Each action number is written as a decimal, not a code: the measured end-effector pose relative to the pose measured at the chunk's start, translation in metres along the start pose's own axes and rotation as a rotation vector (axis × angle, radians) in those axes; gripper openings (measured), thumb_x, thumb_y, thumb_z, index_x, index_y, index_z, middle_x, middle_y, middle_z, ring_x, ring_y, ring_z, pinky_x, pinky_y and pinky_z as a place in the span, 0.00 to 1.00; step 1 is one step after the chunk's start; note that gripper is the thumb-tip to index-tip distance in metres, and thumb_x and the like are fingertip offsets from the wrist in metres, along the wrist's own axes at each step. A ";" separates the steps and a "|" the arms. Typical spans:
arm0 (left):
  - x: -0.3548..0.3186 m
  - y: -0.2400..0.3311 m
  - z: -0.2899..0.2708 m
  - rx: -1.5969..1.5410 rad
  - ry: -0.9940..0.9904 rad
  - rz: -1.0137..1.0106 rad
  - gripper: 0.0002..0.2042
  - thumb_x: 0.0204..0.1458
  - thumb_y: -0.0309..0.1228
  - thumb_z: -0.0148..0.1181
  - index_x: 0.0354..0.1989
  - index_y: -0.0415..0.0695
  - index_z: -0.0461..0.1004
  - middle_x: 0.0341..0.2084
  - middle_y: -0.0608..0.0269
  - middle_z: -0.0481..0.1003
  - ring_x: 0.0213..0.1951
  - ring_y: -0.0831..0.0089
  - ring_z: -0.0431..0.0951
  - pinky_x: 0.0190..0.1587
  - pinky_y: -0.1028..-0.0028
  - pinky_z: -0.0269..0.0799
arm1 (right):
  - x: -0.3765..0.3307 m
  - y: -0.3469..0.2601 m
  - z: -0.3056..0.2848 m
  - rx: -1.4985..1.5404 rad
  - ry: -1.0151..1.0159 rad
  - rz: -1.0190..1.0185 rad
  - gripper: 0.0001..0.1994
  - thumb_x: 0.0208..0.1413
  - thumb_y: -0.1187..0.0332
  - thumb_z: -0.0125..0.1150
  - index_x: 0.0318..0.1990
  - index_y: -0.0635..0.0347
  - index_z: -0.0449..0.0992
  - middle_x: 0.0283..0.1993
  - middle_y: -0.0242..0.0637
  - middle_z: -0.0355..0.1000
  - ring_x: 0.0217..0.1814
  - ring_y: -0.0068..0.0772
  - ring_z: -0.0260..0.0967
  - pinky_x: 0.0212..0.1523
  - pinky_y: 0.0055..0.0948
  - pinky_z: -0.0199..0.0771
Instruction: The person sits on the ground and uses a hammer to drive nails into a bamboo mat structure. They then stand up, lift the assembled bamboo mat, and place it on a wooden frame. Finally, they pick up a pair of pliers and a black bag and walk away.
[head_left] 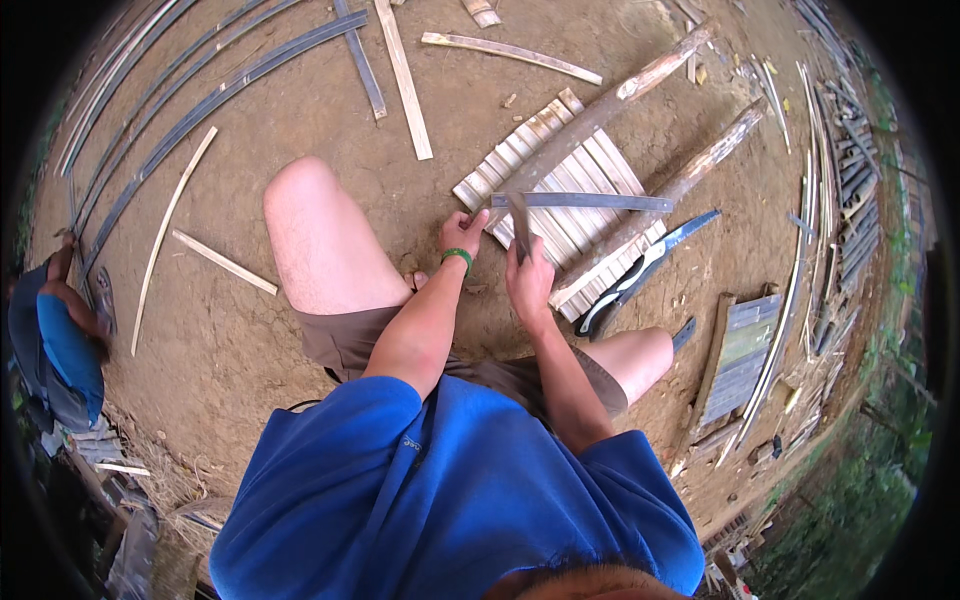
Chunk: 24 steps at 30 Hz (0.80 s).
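My right hand (530, 272) is closed around a dark, narrow, blade-like tool (520, 222) that points away from me. The tool crosses the left part of a grey slat (590, 201) laid across two round poles, the left pole (575, 130) and the right pole (690, 172). Beside the near end of the left pole, my left hand (462, 234), with a green band at its wrist, has its fingers pinched together; what they hold is hidden. Under the poles lies a panel of pale split slats (590, 165).
A folding saw (630, 280) with a black-and-white handle rests by the right pole. Loose strips (405, 85) lie ahead; long dark strips (210, 100) are far left. A small slatted panel (740, 350) sits right. Another person (65, 340) is at the left edge.
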<state>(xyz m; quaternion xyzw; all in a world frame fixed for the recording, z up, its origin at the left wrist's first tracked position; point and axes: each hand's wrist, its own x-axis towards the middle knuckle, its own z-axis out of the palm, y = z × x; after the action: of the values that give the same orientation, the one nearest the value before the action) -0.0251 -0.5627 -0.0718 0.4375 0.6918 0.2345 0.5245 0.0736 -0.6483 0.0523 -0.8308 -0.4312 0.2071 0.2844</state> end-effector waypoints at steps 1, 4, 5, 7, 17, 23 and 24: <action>0.000 -0.001 0.001 0.011 0.015 0.019 0.24 0.43 0.52 0.71 0.25 0.39 0.76 0.20 0.60 0.76 0.24 0.69 0.73 0.32 0.67 0.71 | 0.008 0.001 -0.002 -0.211 -0.156 0.090 0.15 0.58 0.64 0.59 0.44 0.67 0.67 0.24 0.59 0.71 0.27 0.65 0.72 0.29 0.56 0.70; 0.000 0.002 -0.001 0.053 0.022 0.064 0.25 0.43 0.53 0.71 0.25 0.39 0.76 0.20 0.60 0.75 0.24 0.69 0.73 0.33 0.67 0.71 | 0.027 -0.011 -0.012 -0.010 0.054 0.012 0.14 0.58 0.64 0.60 0.40 0.68 0.69 0.25 0.60 0.72 0.28 0.66 0.72 0.29 0.56 0.69; -0.004 -0.001 -0.004 0.066 0.022 0.048 0.25 0.43 0.53 0.71 0.25 0.39 0.76 0.20 0.60 0.75 0.24 0.69 0.73 0.33 0.66 0.71 | 0.024 -0.020 -0.019 0.056 0.107 0.004 0.13 0.58 0.64 0.60 0.39 0.68 0.70 0.25 0.60 0.72 0.28 0.66 0.72 0.28 0.55 0.69; -0.002 0.005 -0.004 0.082 0.029 0.034 0.25 0.43 0.52 0.71 0.25 0.39 0.75 0.20 0.59 0.76 0.25 0.69 0.73 0.33 0.66 0.71 | 0.018 -0.028 -0.027 0.122 0.183 -0.153 0.12 0.58 0.66 0.60 0.40 0.68 0.71 0.25 0.58 0.73 0.27 0.62 0.73 0.27 0.50 0.71; -0.005 0.010 0.000 0.110 -0.016 -0.028 0.25 0.43 0.52 0.71 0.27 0.38 0.76 0.22 0.58 0.77 0.27 0.67 0.76 0.35 0.65 0.72 | 0.016 -0.013 -0.018 -0.096 -0.092 -0.001 0.15 0.58 0.64 0.58 0.43 0.66 0.63 0.24 0.62 0.71 0.28 0.68 0.71 0.31 0.59 0.70; 0.009 0.001 -0.001 0.086 0.029 0.027 0.26 0.42 0.55 0.70 0.27 0.39 0.76 0.23 0.57 0.77 0.27 0.64 0.76 0.36 0.65 0.72 | 0.026 -0.020 -0.023 -0.110 -0.084 -0.035 0.13 0.57 0.67 0.58 0.41 0.66 0.63 0.23 0.60 0.72 0.26 0.66 0.71 0.28 0.58 0.71; 0.001 -0.002 -0.003 0.119 0.013 -0.004 0.26 0.42 0.55 0.70 0.27 0.39 0.76 0.23 0.56 0.77 0.27 0.64 0.76 0.36 0.65 0.72 | 0.024 -0.023 -0.027 -0.036 -0.084 -0.037 0.13 0.57 0.66 0.58 0.40 0.66 0.63 0.24 0.62 0.72 0.28 0.68 0.72 0.30 0.59 0.71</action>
<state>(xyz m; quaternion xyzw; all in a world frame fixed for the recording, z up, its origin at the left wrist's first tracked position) -0.0285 -0.5620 -0.0727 0.4648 0.7089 0.1946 0.4936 0.0890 -0.6252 0.0852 -0.8182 -0.4619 0.2288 0.2546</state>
